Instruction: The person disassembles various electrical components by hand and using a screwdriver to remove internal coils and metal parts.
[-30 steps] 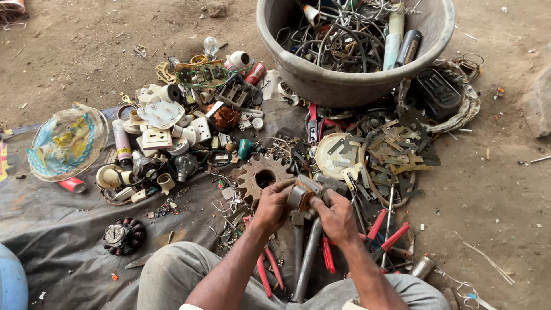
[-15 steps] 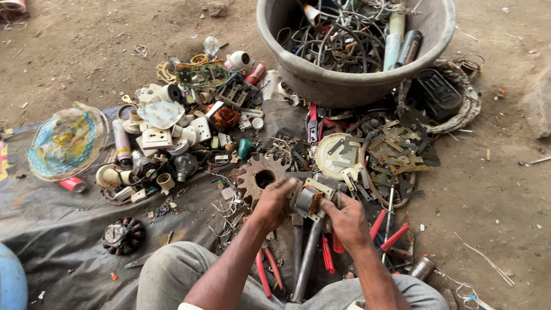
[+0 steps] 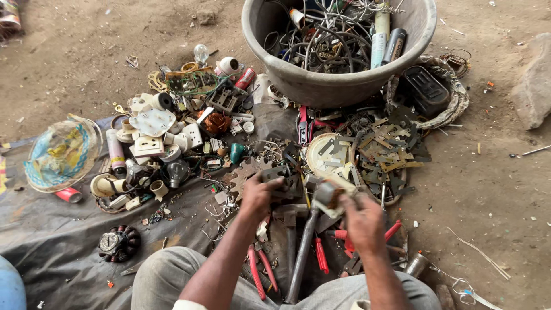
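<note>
My left hand [image 3: 261, 195] is closed around a dark metal part [image 3: 284, 182], just over the rusty toothed gear [image 3: 245, 173] lying on the sheet. Close to its right, my right hand [image 3: 361, 221] grips a small pale metal piece [image 3: 327, 194] at chest height above the tools. Under both hands lie a long grey hammer [image 3: 301, 258] and red-handled pliers [image 3: 261, 267]. My knees in grey trousers [image 3: 166, 278] frame the bottom of the view.
A grey tub [image 3: 333, 80] full of wires and tubes stands at the back. White switches and sockets [image 3: 155, 135] pile at the left, flat metal plates [image 3: 381, 149] at the right. A dark plastic sheet [image 3: 51, 241] covers the dirt ground.
My two hands, joined on one piece over the gear a second ago, have drawn apart; the right hand moved right with the pale piece, the left keeps the dark part.
</note>
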